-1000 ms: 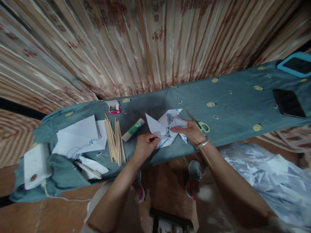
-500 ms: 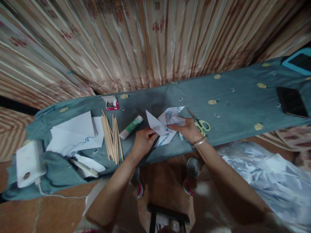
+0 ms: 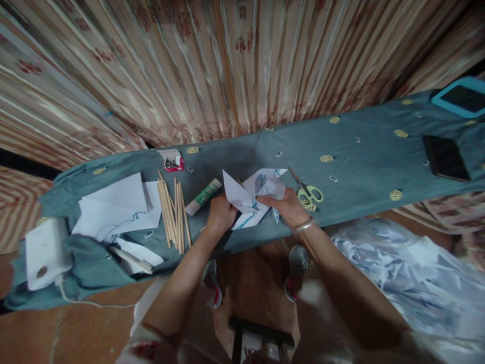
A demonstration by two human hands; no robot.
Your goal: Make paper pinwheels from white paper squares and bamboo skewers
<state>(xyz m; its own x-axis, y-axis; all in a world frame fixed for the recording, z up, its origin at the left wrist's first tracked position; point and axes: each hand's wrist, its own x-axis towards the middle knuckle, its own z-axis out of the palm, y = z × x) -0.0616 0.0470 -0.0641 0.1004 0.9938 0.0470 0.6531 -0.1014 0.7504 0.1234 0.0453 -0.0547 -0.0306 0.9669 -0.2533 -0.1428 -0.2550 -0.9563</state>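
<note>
A folded white paper pinwheel [image 3: 250, 194] with blue markings lies on the blue-grey cloth of a narrow table [image 3: 356, 167]. My left hand [image 3: 221, 215] is closed on the pinwheel's left flap. My right hand [image 3: 288, 207], with a silver bangle on the wrist, presses its fingers on the pinwheel's centre. A glue stick [image 3: 203, 196] lies just left of the paper. Yellow-handled scissors [image 3: 306, 191] lie just right of it.
A bundle of wooden sticks [image 3: 172, 215], white paper sheets [image 3: 121, 205], a small red box of pins [image 3: 173, 162] and a white device [image 3: 45, 253] sit to the left. A dark phone [image 3: 445, 157] and a blue-cased tablet [image 3: 460, 97] lie at the right. A curtain hangs behind.
My left hand has moved up along the paper's left flap, and both hands and the pinwheel sit slightly further left and up in view. The other things stay put.
</note>
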